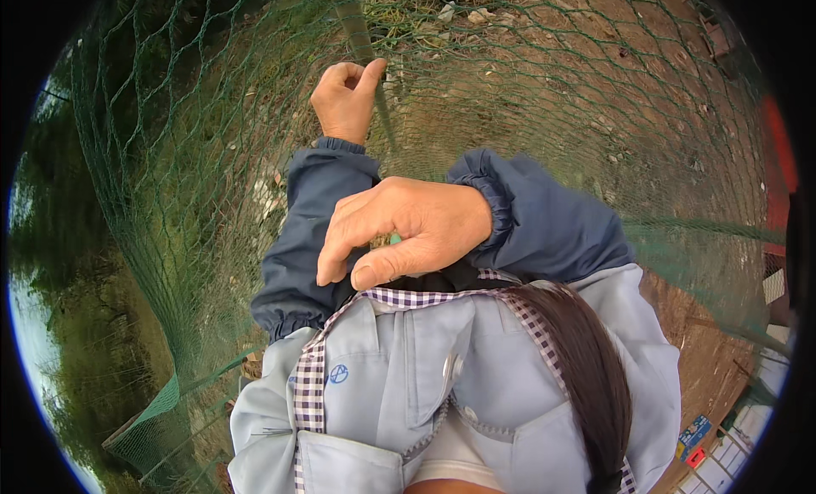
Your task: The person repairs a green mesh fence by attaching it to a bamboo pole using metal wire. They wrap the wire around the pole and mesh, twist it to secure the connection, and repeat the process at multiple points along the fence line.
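Up ahead, my left hand [347, 99] is raised beside a slim upright pole [355, 27], thumb and forefinger pinched together. Whatever lies between those fingertips is too small to make out. Green mesh netting [212, 35] spreads around that hand and beyond it. My right hand [412, 222] is bent across in front of my chest, back of the hand up, fingers curled and the thumb below them. A bright green speck [395, 238] shows in the gap between thumb and forefinger; the palm is hidden, so what it belongs to cannot be told.
Netting surrounds me on the left, ahead and right, with a gathered green band [705, 229] at right. Behind it lies brown ground [586, 27] with weeds and litter. Dark trees [68, 239] stand at far left. A red panel [778, 150] and white containers [722, 460] are at right.
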The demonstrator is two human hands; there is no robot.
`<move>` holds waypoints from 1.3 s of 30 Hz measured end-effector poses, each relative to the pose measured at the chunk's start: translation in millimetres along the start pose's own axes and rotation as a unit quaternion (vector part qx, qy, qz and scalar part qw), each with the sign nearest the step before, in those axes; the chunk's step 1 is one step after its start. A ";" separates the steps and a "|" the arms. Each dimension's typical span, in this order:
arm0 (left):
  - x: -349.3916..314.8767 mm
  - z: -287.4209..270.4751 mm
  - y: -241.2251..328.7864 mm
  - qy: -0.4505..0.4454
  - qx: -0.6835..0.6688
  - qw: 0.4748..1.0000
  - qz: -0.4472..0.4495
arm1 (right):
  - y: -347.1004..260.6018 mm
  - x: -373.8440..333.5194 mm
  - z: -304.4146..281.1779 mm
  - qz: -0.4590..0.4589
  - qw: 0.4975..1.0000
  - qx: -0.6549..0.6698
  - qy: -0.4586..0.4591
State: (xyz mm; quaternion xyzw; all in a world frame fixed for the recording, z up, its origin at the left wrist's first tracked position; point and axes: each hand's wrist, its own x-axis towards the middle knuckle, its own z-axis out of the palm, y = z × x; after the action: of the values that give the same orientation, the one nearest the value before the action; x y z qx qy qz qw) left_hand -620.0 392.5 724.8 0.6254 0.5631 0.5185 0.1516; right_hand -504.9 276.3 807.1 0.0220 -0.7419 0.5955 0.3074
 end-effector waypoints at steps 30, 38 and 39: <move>-271.1 -52.2 -116.7 -0.328 -0.050 0.900 -0.281 | 32.0 51.4 214.1 -0.134 0.975 0.145 0.102; -260.2 -54.9 -103.1 -0.335 -0.095 0.880 -0.324 | 11.9 65.5 221.3 -0.197 0.957 0.211 0.007; -258.6 -50.4 -96.7 -0.335 -0.093 0.877 -0.331 | 5.1 64.3 218.3 -0.199 0.955 0.220 -0.015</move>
State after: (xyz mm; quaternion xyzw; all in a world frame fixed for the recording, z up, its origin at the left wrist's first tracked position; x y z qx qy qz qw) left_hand -669.8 180.7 547.4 0.5219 0.6019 0.2472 0.5516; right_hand -652.9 103.4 811.4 0.2453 -0.5775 0.6704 0.3961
